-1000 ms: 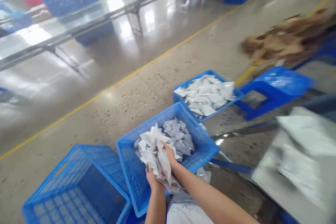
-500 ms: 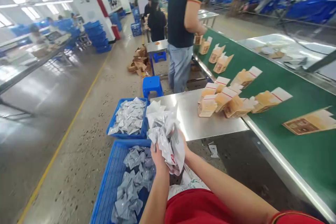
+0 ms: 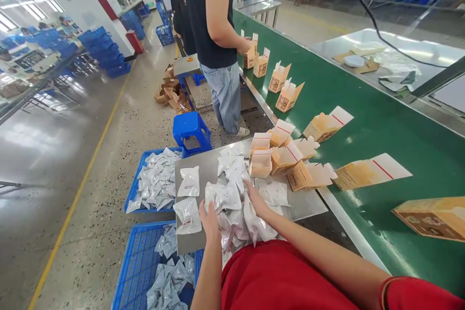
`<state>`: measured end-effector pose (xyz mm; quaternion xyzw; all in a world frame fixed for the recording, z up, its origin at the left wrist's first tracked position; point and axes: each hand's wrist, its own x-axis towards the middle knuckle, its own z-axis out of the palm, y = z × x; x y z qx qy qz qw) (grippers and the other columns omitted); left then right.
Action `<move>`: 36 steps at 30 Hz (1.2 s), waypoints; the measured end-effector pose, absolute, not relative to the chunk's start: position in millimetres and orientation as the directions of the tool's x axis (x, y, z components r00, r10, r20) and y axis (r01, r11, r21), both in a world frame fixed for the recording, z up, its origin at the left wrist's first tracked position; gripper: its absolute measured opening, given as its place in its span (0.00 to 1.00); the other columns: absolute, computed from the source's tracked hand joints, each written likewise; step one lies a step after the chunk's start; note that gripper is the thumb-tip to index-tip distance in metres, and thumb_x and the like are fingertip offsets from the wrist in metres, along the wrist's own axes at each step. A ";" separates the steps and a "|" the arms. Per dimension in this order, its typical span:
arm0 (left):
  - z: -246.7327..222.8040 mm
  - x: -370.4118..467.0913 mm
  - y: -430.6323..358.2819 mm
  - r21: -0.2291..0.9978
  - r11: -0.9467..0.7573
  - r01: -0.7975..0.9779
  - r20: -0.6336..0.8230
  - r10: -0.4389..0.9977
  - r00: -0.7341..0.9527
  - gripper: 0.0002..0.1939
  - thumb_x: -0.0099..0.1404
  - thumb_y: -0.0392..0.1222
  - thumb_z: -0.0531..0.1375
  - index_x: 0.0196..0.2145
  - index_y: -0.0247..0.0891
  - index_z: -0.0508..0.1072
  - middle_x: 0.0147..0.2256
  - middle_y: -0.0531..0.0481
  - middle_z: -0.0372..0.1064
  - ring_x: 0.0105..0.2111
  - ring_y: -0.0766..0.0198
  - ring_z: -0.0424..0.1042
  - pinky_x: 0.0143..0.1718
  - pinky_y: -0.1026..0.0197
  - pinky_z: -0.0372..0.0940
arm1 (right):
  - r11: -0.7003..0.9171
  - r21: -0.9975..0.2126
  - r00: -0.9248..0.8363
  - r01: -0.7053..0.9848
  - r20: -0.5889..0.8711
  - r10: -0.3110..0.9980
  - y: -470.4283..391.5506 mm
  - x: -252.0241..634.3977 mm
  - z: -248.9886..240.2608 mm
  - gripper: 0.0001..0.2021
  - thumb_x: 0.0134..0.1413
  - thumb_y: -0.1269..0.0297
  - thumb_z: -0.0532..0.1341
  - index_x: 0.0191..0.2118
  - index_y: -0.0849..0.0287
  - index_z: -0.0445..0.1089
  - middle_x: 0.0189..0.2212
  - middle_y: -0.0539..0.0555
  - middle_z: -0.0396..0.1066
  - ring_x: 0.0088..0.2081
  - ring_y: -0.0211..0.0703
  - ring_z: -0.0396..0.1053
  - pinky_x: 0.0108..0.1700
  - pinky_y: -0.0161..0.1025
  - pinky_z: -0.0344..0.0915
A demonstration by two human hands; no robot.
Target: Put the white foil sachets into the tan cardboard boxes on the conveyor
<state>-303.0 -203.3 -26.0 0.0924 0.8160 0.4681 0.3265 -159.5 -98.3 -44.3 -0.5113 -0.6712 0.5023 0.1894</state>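
Observation:
Silvery-white sealed packets lie loose in a heap on the metal table just in front of me. At the heap's left side is my left hand, its fingers spread beside the packets. My right hand rests against the heap's right side with fingers stretched out, partly hidden by packets. Two single packets lie flat left of the heap. Past the heap, several open-topped cardboard boxes stand bunched at the table's far right corner.
A green conveyor belt runs along the right, carrying more open boxes. Two blue baskets of packets stand at the left. Beyond the table are a blue stool and a co-worker handling a box at the belt.
The bundle of packets held between both hands has come down onto the metal table and spread out. My hands have lowered and loosened. The view has turned slightly right.

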 end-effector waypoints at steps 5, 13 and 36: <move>0.6 -331.3 -187.1 0.755 0.654 0.049 -0.423 0.543 -0.725 0.27 0.63 0.51 0.52 0.58 0.45 0.56 0.63 0.45 0.49 0.65 0.53 0.43 0.63 0.48 0.45 | -0.010 -0.843 -0.377 0.537 -0.251 0.892 -77.3 -133.6 -39.5 0.20 0.44 0.71 0.56 0.47 0.59 0.67 0.45 0.55 0.69 0.47 0.49 0.66 0.52 0.46 0.60; 50.4 -325.3 -174.0 0.687 0.389 0.614 -0.079 0.880 -0.468 0.28 0.59 0.52 0.55 0.54 0.36 0.60 0.57 0.34 0.56 0.60 0.46 0.53 0.58 0.41 0.53 | 0.100 -0.828 -0.272 0.552 -0.065 0.960 -78.7 -118.3 18.5 0.13 0.54 0.73 0.49 0.42 0.63 0.67 0.40 0.61 0.66 0.43 0.49 0.64 0.47 0.48 0.62; 33.5 159.9 -91.0 0.946 0.274 0.171 -0.319 0.711 0.626 0.53 0.42 0.42 0.69 0.61 0.40 0.46 0.62 0.36 0.47 0.63 0.50 0.47 0.62 0.50 0.45 | -0.373 -0.505 0.627 0.779 0.598 0.499 -198.5 326.1 118.0 0.09 0.50 0.67 0.57 0.37 0.57 0.74 0.38 0.53 0.73 0.38 0.44 0.71 0.40 0.38 0.68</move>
